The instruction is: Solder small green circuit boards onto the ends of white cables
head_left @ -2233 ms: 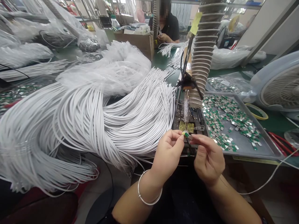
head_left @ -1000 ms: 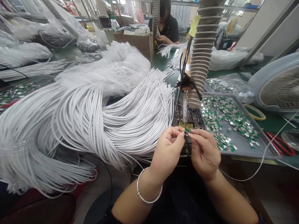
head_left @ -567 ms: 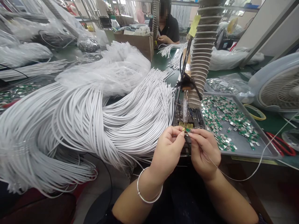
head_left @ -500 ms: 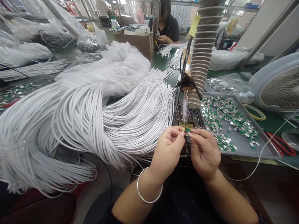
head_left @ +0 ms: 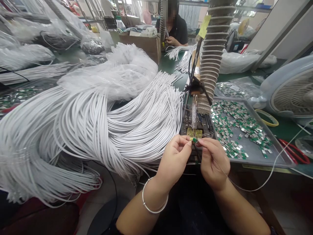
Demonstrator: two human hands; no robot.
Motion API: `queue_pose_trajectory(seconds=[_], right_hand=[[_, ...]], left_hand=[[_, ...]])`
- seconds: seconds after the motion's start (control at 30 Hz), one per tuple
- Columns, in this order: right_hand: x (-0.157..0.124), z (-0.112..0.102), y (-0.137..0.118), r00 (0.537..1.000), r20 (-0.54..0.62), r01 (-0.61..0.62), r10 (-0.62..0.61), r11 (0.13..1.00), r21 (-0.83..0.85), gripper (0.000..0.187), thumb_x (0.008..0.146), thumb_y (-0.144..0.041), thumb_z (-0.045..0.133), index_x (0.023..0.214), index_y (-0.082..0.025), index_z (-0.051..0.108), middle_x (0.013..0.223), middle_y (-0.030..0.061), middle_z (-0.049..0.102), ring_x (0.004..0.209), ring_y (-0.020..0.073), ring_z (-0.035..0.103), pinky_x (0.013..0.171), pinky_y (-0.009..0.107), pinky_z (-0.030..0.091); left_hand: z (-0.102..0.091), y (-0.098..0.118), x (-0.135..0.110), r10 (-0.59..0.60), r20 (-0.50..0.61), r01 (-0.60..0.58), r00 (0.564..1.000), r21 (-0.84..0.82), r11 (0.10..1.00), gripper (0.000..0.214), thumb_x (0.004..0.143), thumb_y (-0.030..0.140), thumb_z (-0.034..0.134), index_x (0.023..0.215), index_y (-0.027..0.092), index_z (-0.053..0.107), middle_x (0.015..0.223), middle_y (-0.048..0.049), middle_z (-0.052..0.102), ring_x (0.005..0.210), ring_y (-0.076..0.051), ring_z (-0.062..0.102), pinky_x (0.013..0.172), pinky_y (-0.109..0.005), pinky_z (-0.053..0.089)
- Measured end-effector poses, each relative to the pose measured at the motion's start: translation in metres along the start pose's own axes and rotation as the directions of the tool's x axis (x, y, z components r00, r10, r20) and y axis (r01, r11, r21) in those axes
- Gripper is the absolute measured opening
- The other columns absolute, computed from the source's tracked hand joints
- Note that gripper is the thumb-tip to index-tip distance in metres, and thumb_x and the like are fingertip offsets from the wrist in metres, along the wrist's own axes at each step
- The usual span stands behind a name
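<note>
Now we log our left hand [head_left: 174, 164] and right hand [head_left: 214, 164], drawn back slightly, fingertips pinching between them what is apparently a small green-and-silver connector [head_left: 194, 140], held just below the yellow pad [head_left: 194, 133]; a fine wire loop [head_left: 207, 134] lies newly bared beside it.

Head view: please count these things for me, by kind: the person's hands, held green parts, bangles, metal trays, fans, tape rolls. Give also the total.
Hands, left hand and right hand: 2
Green part: 1
Bangle: 1
Metal tray: 1
Fan: 1
Tape roll: 1
Total: 7
</note>
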State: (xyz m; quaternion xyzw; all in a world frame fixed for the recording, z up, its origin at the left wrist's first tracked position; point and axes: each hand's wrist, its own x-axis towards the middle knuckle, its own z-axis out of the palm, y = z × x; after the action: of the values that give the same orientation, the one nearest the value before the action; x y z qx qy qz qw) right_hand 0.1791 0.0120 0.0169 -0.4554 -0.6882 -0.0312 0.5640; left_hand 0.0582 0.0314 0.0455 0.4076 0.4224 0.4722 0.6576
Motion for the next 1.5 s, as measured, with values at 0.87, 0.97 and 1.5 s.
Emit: queue_pose_trajectory(seconds=[0.87, 0.97, 1.5], right_hand=[[-0.012, 0.003, 0.003, 0.987, -0.04, -0.153, 0.157, 0.984, 0.096, 0.035, 0.085, -0.007, 0.044, 0.119, -0.017, 0.047, 0.095, 0.0077, 0.067, 0.082, 0.0143, 0.068, 0.072, 0.029, 0.058], [-0.012, 0.002, 0.003, 0.984, -0.065, -0.161, 0.167, 0.983, 0.083, 0.027, 0.085, -0.007, 0.046, 0.108, -0.018, 0.054, 0.092, 0.005, 0.068, 0.08, 0.0138, 0.068, 0.074, 0.028, 0.058], [0.001, 0.004, 0.005, 0.999, -0.003, -0.048, 0.049, 0.996, 0.069, 0.022, 0.083, -0.006, 0.05, 0.098, -0.019, 0.06, 0.096, 0.0073, 0.067, 0.092, 0.0183, 0.065, 0.079, 0.036, 0.056]], left_hand=[[-0.003, 0.007, 0.0, 0.04, 0.094, -0.06, 0.995, 0.224, 0.973, 0.011, 0.077, 0.021, 0.054, 0.068, 0.017, 0.049, 0.084, -0.0023, 0.057, 0.066, -0.01, 0.052, 0.059, -0.022, 0.041], [-0.002, 0.009, 0.0, 0.049, 0.079, -0.066, 0.996, 0.236, 0.969, 0.01, 0.077, 0.02, 0.053, 0.068, 0.017, 0.049, 0.086, -0.0027, 0.056, 0.067, -0.01, 0.052, 0.059, -0.022, 0.042], [0.001, 0.015, 0.006, 0.111, 0.07, -0.127, 0.991, 0.306, 0.944, 0.008, 0.079, 0.018, 0.051, 0.071, 0.017, 0.049, 0.089, -0.0017, 0.057, 0.063, -0.007, 0.05, 0.056, -0.021, 0.041]])
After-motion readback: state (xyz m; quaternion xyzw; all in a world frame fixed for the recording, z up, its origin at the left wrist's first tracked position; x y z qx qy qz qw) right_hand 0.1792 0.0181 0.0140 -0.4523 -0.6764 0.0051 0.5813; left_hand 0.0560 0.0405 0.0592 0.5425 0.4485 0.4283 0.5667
